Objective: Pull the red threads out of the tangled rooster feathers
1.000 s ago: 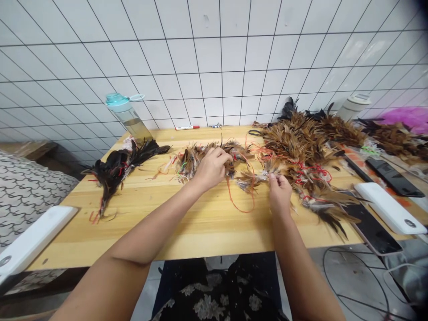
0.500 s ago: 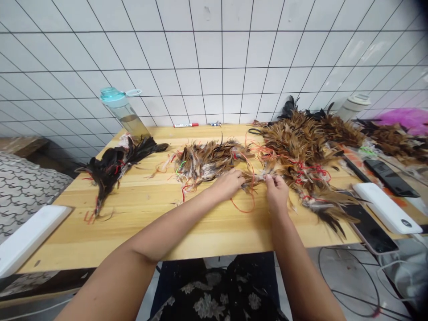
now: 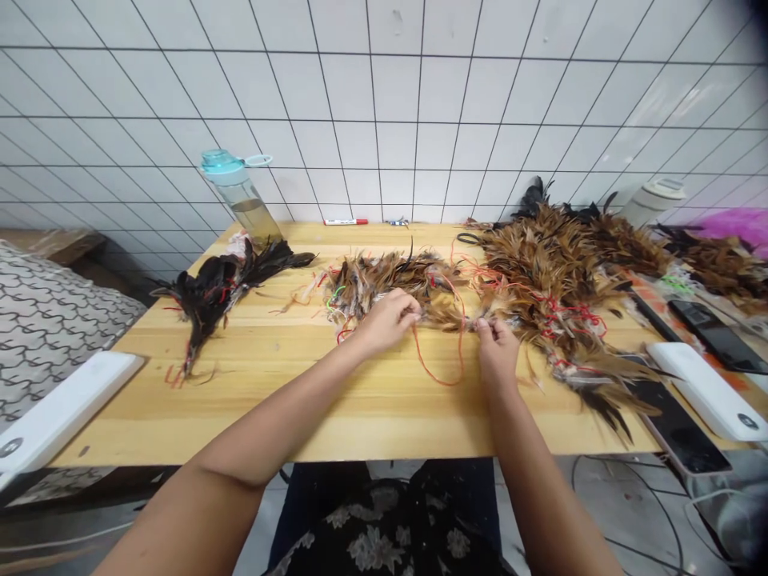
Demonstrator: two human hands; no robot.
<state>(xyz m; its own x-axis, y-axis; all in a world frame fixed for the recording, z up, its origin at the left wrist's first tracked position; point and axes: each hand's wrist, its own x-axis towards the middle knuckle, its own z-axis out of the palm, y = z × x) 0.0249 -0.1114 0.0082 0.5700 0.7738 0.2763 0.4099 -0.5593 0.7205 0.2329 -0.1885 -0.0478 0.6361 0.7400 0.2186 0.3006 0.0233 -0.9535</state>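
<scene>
My left hand [image 3: 390, 322] is closed in a pinch at the near edge of a brown feather bundle [image 3: 384, 276], and a red string [image 3: 441, 382] runs down in a loop from its fingertips. My right hand [image 3: 499, 346] pinches the pale quill end of a small brown feather [image 3: 447, 314] lying between the two hands. Just beyond it spreads a large pile of brown feathers [image 3: 540, 248], tied in places with red string. The exact grip of the left fingers is partly hidden.
Black feathers [image 3: 207, 292] lie at the left before a water bottle [image 3: 249, 204]. A red marker [image 3: 346, 222] rests near the tiled wall. To the right are a phone [image 3: 681, 424], a white power bank [image 3: 708, 390] and a pale cup [image 3: 654, 200]. Another white device [image 3: 78, 404] sits front left.
My left hand has lifted slightly and shifted left, from lying on the feathers to pinching the string. My right hand has stayed nearly in place. The whole view has shifted a little.
</scene>
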